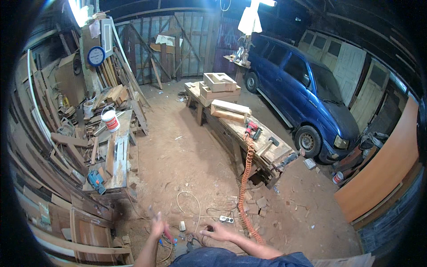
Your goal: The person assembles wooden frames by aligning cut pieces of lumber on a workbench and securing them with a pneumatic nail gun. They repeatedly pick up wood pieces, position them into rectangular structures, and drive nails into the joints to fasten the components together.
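Note:
My left hand (157,226) is low in the picture, left of centre, its fingers stretched upward and a little blurred. Just beside it shows a reddish-pink thing (168,236) whose kind I cannot make out. To the right, my right hand (218,232) is held in front of my body, thumb and fingers apart with nothing seen between them. Below both hands, cables lie on the dirt floor with a white power strip (226,219) and a small pale block (182,226).
A workbench (229,127) bears wooden box frames (219,82), a red nail gun (252,129) with an orange coiled hose (242,196), and a hammer (268,145). On the left bench are a blue power tool (96,181) and a white bucket (110,121). A blue car (298,84) stands behind.

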Available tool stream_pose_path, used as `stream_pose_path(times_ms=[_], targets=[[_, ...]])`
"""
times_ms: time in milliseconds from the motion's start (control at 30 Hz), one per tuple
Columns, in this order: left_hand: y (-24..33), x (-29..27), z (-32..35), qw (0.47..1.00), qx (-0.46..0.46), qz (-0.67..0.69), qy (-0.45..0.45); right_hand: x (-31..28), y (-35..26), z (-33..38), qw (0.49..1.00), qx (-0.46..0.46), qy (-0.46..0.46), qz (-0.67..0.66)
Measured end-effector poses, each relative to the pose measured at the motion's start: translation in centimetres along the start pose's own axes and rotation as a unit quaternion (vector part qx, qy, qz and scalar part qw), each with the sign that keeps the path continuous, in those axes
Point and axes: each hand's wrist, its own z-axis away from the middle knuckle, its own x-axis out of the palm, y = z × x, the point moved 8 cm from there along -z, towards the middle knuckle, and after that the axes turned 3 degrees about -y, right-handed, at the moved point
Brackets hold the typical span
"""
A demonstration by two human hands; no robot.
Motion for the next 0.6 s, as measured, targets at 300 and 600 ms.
stream_pose_path(times_ms=[300, 600], targets=[[24.3, 25.1, -17.2, 0.956, 0.052, 0.000, -0.287, -15.2, 1.3, -16.8, 0.980, 0.016, 0.197, -0.022], [31.3, 32.5, -35.8, 0.930, 0.095, -0.169, -0.313, -29.6, 11.4, -33.6, 0.946, 0.185, 0.176, -0.200]])
